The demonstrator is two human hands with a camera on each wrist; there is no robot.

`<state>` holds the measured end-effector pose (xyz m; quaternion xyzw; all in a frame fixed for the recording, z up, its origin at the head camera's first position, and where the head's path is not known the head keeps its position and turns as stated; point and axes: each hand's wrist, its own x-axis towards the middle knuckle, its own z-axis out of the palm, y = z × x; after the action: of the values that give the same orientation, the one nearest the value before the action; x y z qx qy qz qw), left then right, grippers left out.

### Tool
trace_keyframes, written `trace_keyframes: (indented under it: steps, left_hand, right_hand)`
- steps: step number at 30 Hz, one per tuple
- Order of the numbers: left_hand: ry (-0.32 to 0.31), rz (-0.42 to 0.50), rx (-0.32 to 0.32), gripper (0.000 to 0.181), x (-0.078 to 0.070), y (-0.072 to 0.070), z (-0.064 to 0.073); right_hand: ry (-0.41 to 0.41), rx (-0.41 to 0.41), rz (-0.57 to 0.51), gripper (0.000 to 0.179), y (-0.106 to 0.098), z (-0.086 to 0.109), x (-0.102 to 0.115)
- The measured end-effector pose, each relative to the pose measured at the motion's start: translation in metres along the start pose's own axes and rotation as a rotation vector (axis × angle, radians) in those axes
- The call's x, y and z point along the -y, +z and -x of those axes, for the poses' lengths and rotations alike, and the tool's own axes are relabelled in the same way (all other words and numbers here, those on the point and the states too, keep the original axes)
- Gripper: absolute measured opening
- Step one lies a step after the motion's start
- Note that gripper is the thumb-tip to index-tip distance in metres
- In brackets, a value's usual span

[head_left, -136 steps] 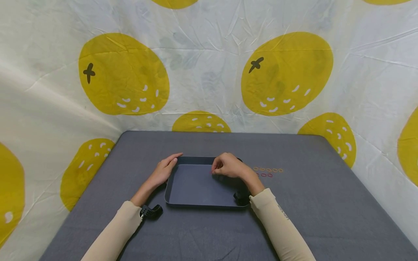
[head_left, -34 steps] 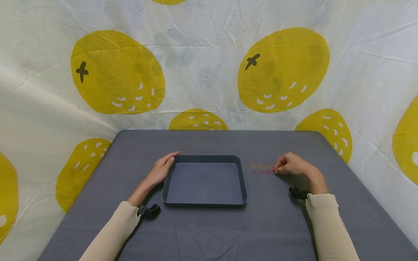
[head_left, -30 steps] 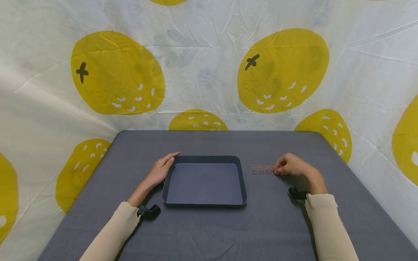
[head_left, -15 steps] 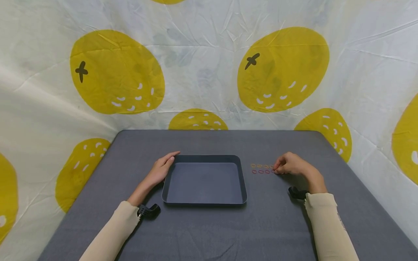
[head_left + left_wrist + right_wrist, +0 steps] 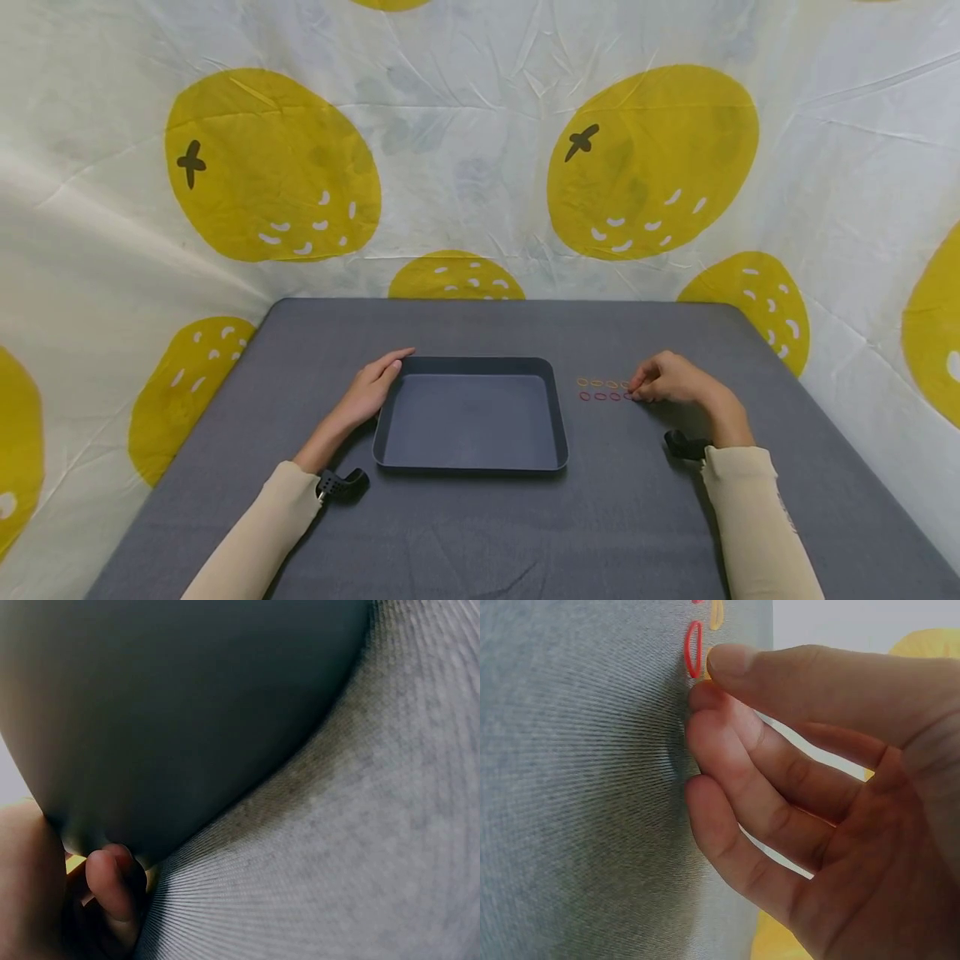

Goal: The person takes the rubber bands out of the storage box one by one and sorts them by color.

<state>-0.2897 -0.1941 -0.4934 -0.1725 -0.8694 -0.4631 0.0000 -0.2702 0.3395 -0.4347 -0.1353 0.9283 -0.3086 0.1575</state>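
Note:
A dark grey rectangular tray (image 5: 470,467) stands on the table. My left hand (image 5: 367,392) holds its left wall near the far corner, thumb at the rim. In the left wrist view curled fingers (image 5: 112,889) rest against the tray's outer side. Right of the tray lie small rubber bands in two rows: orange bands (image 5: 597,383) behind, red bands (image 5: 600,397) in front. My right hand (image 5: 671,379) is at the right end of the rows. Its thumb and index finger pinch the near end of the last red rubber band (image 5: 694,649), which lies on the cloth.
Grey cloth covers the table (image 5: 480,542). Behind it hangs a white curtain (image 5: 465,183) with yellow fruit prints. Each wrist wears a black camera mount, the left wrist's camera (image 5: 345,485) being in front of the tray's left side.
Since the oldest frame, my right hand has moved from inside the tray to the right end of the rows, and a red band was added there. Lately both hands stay nearly still.

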Motion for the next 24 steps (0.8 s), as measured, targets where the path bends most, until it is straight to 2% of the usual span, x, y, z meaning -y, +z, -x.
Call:
trace_keyframes:
  steps: [10,18,24]
  left_hand:
    - [0.015,0.01,0.008,0.045,0.001,0.0,0.001]
    - [0.014,-0.017,-0.004,0.043,0.001,0.0,0.0]
    - [-0.001,0.009,0.009,0.045,0.003,0.0,0.001]
  right_hand:
    - [-0.02,-0.031,0.011,0.01,-0.003,0.003,0.009]
    - [-0.033,-0.048,0.024,0.012,-0.004,0.005,0.017]
    - [-0.081,-0.061,0.067,0.009,-0.005,0.003,0.021]
